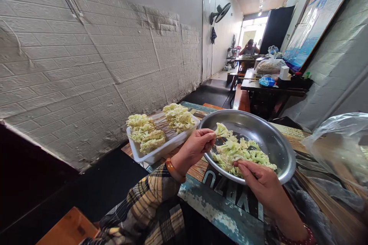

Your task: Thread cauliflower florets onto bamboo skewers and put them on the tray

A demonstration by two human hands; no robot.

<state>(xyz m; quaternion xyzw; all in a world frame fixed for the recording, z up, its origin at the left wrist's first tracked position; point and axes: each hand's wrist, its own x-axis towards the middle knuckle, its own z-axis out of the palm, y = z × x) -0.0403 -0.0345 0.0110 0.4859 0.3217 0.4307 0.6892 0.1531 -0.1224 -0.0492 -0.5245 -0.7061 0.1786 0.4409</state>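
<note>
My left hand (202, 142) is closed in a pinch at the left rim of a wide steel basin (271, 138), on a pale cauliflower floret (222, 129). Whether a stick runs through that floret is too small to tell. Over the basin's near side, my right hand (257, 178) pinches a small cauliflower piece (237, 159) between thumb and fingers. Loose cauliflower florets (255, 155) lie in the basin below both hands. To the left stands a white plastic tray (156, 155) with skewered cauliflower (178, 116) heaped at both ends, thin brown sticks between.
A clear plastic bag (342, 149) and a bundle of thin sticks (330, 199) lie at the right. The patterned table (207, 203) carries the basin and tray. A brick-patterned wall (100, 53) runs along the left. Farther back, a person (250, 48) sits beyond a cluttered table (273, 90).
</note>
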